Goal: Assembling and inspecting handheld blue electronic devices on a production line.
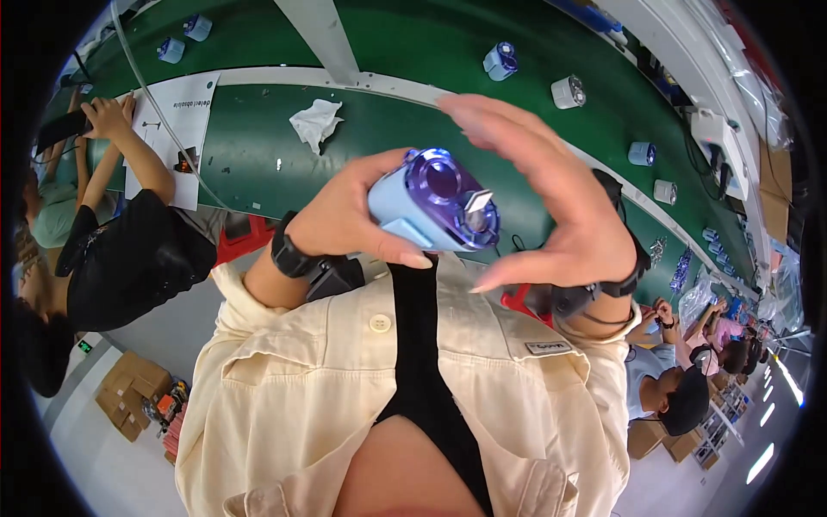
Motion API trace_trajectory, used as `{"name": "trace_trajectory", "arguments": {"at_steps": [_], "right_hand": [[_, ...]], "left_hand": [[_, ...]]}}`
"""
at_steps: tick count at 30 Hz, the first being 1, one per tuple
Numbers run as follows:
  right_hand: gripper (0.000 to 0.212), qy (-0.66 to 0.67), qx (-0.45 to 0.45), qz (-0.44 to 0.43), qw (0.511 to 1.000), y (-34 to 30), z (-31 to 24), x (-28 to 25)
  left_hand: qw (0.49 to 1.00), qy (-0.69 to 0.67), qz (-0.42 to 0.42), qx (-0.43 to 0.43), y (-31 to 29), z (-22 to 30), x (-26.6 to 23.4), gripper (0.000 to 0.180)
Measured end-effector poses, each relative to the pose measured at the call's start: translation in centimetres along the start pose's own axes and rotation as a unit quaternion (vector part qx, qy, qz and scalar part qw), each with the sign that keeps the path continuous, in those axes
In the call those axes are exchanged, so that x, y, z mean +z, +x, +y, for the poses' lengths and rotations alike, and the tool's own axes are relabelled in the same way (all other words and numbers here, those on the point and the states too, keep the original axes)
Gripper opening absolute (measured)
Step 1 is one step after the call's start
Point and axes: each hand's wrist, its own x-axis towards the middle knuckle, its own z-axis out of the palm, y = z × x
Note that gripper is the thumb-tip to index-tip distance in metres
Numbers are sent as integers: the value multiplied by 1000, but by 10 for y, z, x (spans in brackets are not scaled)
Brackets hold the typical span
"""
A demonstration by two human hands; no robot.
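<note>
My left hand (340,211) grips a small light blue device (403,209) with a shiny purple top, thumb in front and fingers around its back. The device is tilted so that its top shows a round purple ring and, at the other end, a small pale flap or tab (479,201) sticking up. To the right of it, my right hand (573,215) is raised with fingers and thumb spread apart, curved toward the device. Nothing shows in that hand, and its fingers are slightly blurred. Both hands are above the near edge of the green bench (250,164).
A crumpled white tissue (317,125) and a printed paper sheet (202,103) lie on the bench. Beyond a pale rail, similar devices (500,61) stand on a green belt (413,43). A thin hose (159,108) hangs at left. Co-workers sit on both sides.
</note>
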Motion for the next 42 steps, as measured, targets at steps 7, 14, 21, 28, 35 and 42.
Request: {"name": "trace_trajectory", "arguments": {"at_steps": [7,14,21,28,35,42], "right_hand": [[35,4,-2,43,999,-25,-31,-3],[16,-38,-41,46,997,-14,-41,5],[6,187,120,225,949,-26,-46,47],[1,175,91,279,940,-27,-46,63],[5,145,58,332,930,-25,-42,78],[12,86,-41,362,928,-22,-33,86]], "left_hand": [[985,90,132,62,-30,21,39,72],[951,190,203,138,-44,22,57,72],[867,357,292,189,-55,21,74,81],[742,488,380,259,-50,16,78,76],[723,489,357,332,-46,7,72,70],[674,540,341,371,-43,12,69,71]]}}
